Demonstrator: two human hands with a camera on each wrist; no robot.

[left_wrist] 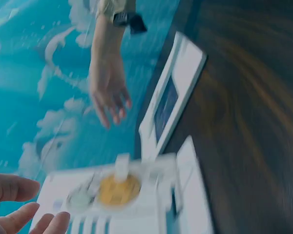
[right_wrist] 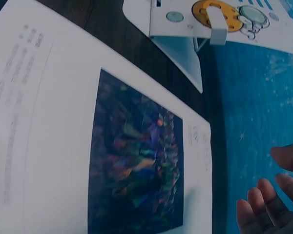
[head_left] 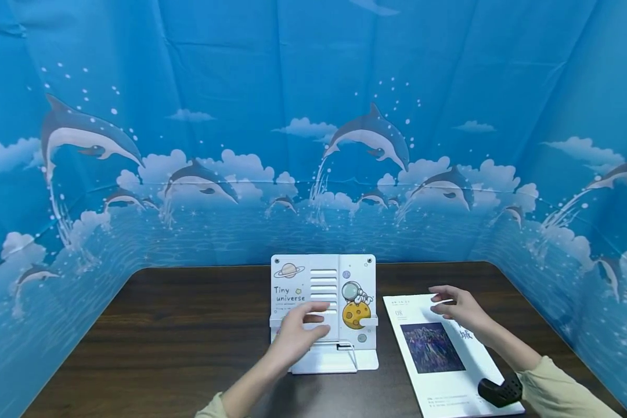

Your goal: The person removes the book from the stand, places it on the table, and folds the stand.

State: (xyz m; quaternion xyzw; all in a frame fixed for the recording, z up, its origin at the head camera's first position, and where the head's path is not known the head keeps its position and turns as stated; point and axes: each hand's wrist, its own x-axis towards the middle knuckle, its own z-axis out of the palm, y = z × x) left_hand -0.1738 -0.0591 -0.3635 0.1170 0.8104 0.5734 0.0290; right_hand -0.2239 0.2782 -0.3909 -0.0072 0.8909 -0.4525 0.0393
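Observation:
A white book stand (head_left: 324,278) printed with a planet, an astronaut and "Tiny universe" stands upright on the table. In front of its panel is my left hand (head_left: 296,334), fingers loosely bent, thumb apart, nothing between them. A white magazine (head_left: 413,380) with a dark picture on its cover lies flat to the right of the stand. Over its upper right part hovers my right hand (head_left: 462,310), fingers relaxed and holding nothing. The right wrist view shows the cover picture (right_wrist: 136,161) large, with the right hand's fingertips (right_wrist: 256,197) beyond the magazine's edge.
The dark wooden table (head_left: 188,331) runs back to a blue curtain (head_left: 240,87) with dolphins and clouds, which also closes in both sides. A small clip (right_wrist: 217,29) juts from the stand's front. A black band (head_left: 500,392) sits on the right wrist.

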